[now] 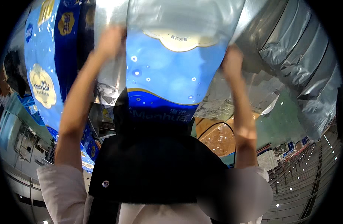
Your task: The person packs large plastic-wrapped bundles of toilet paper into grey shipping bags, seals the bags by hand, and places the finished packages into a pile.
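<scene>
Currently, left grip [112, 42] and right grip [233, 59] flank glossy blue printed plastic packaging [169, 71], finger closure unclear; lopsided pulling could skew or tear it.

I have one feed, the left fisheye of the head-worn pair. Set at head height, aimed steeply down over the wearer's pale shirt [63, 190], facing past left hand [111, 42] and right hand [233, 59]. Near range: blue plastic packaging [167, 71] looms upper centre. Straight lines bow at the rim.
</scene>
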